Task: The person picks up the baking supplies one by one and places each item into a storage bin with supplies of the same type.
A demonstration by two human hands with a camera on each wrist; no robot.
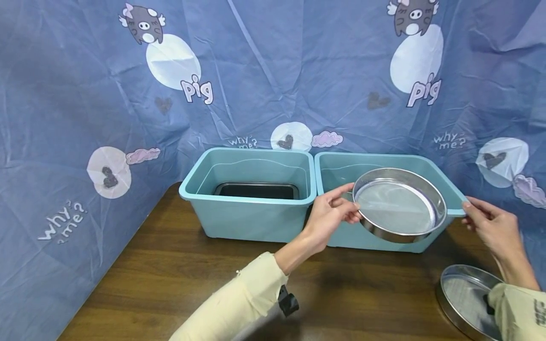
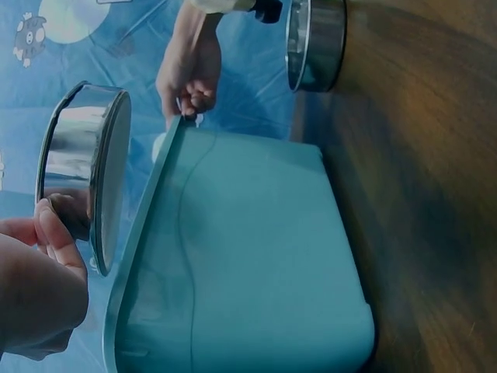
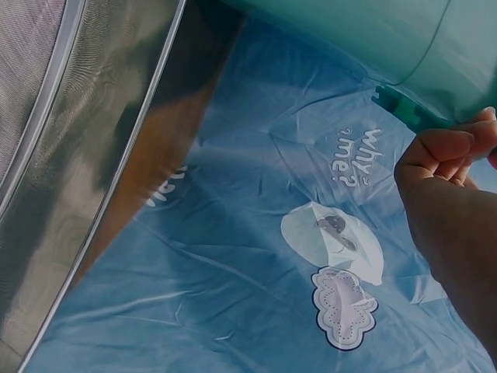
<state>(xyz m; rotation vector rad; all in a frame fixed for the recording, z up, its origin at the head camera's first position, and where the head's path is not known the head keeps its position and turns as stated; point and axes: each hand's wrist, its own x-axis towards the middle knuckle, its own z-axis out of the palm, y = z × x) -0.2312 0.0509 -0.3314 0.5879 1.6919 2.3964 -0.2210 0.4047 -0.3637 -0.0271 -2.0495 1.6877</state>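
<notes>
My left hand [image 1: 332,214] pinches the near-left rim of a round metal sieve [image 1: 394,208]. The sieve hangs in the air, tilted, in front of and over the right teal bin [image 1: 371,159]. Its mesh floor shows inside a shiny steel wall. In the left wrist view the thumb lies against the outside of the sieve [image 2: 74,163]. My right hand [image 1: 495,229] grips the right end of that bin's rim, also seen in the right wrist view, where the fingers [image 3: 446,151] curl at the rim.
A second sieve [image 1: 445,300] lies on the wooden table [image 1: 354,293] at the front right, partly under my right sleeve. Left of the right bin stands another teal bin [image 1: 251,220] with a black tray [image 1: 256,190] inside. A blue printed cloth [image 1: 264,71] hangs behind.
</notes>
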